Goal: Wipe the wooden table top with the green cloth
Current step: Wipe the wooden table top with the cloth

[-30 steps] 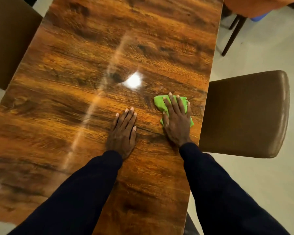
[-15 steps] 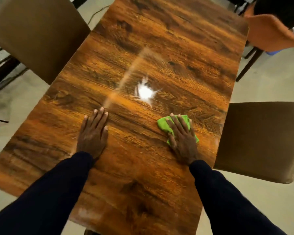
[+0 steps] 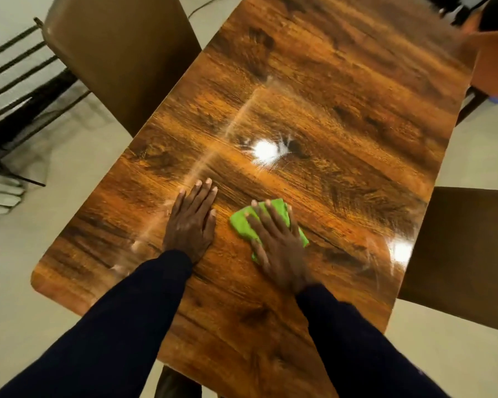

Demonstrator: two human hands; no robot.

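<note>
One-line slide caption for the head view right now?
Right hand presses a green cloth flat on the glossy wooden table top, left hand resting flat alongside.

Overhead glare on glossy table top (image 3: 328,81); edges motion-blurred.

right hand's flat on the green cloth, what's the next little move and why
Probably push the green cloth forward, away from the body, under the flat right hand. It lies toward the near end, and a long stretch of wooden table top lies beyond it. The left hand rests flat beside it, apart.
</note>
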